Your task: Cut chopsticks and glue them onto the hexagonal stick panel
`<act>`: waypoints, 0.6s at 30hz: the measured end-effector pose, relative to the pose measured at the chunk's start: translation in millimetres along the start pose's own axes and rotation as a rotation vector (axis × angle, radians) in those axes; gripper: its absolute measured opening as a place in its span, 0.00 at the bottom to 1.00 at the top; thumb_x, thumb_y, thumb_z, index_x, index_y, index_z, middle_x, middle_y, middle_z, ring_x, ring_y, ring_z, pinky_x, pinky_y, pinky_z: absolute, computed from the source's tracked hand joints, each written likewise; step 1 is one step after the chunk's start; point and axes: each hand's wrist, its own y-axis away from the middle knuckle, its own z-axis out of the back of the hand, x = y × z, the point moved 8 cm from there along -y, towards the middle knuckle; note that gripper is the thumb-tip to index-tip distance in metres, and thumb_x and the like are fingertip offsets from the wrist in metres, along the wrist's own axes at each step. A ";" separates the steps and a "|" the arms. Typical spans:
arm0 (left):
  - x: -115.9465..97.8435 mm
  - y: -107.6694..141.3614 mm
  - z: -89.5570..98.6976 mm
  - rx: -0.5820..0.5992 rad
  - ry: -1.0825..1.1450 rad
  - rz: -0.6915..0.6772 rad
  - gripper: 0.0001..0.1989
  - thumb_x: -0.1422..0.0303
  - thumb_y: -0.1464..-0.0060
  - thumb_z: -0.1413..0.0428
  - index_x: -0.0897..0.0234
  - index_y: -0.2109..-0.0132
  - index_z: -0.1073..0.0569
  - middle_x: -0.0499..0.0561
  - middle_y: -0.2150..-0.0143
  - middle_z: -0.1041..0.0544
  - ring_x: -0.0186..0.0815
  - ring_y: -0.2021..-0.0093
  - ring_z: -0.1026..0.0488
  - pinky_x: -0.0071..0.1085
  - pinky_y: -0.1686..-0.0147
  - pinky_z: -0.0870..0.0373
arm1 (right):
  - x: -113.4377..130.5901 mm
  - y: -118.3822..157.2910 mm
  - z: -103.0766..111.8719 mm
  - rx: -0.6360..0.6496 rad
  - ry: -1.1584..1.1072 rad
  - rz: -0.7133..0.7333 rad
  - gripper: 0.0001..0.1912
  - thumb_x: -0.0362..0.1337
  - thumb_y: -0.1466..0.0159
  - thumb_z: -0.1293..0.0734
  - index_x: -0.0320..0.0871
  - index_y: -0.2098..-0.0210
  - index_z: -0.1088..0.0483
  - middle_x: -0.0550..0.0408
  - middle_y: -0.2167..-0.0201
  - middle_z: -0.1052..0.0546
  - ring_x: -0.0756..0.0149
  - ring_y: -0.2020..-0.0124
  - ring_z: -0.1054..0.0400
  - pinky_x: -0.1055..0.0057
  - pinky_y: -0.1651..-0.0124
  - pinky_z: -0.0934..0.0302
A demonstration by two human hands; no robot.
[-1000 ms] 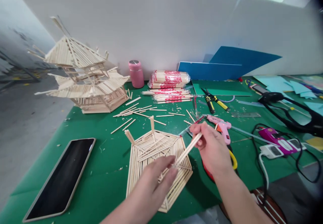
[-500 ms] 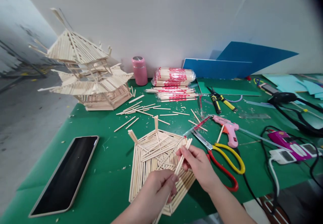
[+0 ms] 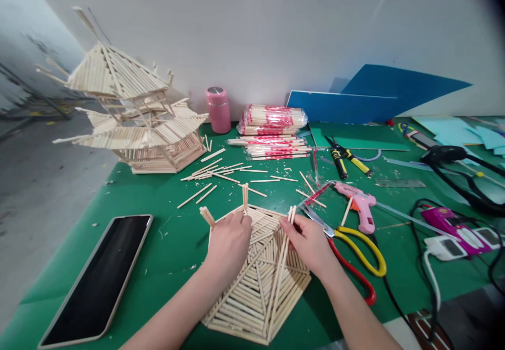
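Observation:
A many-sided panel of pale wooden sticks (image 3: 244,313) lies flat in front of me, with short upright stick bundles (image 3: 245,198) at two of its far corners. My right hand (image 3: 310,245) pinches two long wooden sticks (image 3: 281,271) near their upper ends; they slant down across the panel's right part. Over the panel's far left part, my left hand (image 3: 231,242) is turned knuckles up with its fingers curled down. Its fingertips, and whatever they may hold, are hidden beneath it. Short sticks lie loosely on the panel beside that hand.
A stick pagoda model (image 3: 130,140) stands at back left, near a pink flask (image 3: 218,111) and wrapped stick packs (image 3: 272,121). Scissors (image 3: 361,239), a pink glue gun (image 3: 359,203) and pliers (image 3: 347,158) lie to the right. A phone (image 3: 98,281) rests at left; cables run at right.
My left hand has let go of the long sticks and moved up and left over the panel. My right hand still holds them, now steeper and lower over the panel.

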 end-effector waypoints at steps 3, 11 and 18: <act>-1.0 -3.3 -1.5 0.015 -0.012 -0.006 0.09 0.76 0.49 0.56 0.68 0.70 0.32 0.57 0.70 0.29 0.41 0.68 0.31 0.35 0.71 0.36 | -3.5 -2.1 0.2 -0.016 0.007 -0.006 0.15 0.48 0.44 0.40 0.42 0.74 0.32 0.61 0.86 0.37 0.70 0.84 0.42 0.73 0.81 0.50; -6.0 -1.2 8.6 -0.038 0.014 -0.045 0.11 0.76 0.49 0.57 0.69 0.71 0.31 0.58 0.70 0.29 0.43 0.68 0.31 0.38 0.69 0.38 | -10.0 1.3 4.8 -0.030 -0.061 -0.050 0.20 0.49 0.43 0.42 0.41 0.59 0.33 0.61 0.83 0.37 0.71 0.84 0.43 0.74 0.82 0.48; -21.5 18.0 26.1 -0.003 1.125 0.141 0.06 0.72 0.50 0.55 0.65 0.73 0.37 0.47 0.77 0.32 0.31 0.75 0.34 0.29 0.73 0.36 | 30.1 22.0 -15.0 0.220 -0.335 -0.072 0.17 0.46 0.40 0.44 0.44 0.58 0.35 0.63 0.82 0.38 0.76 0.85 0.45 0.78 0.82 0.49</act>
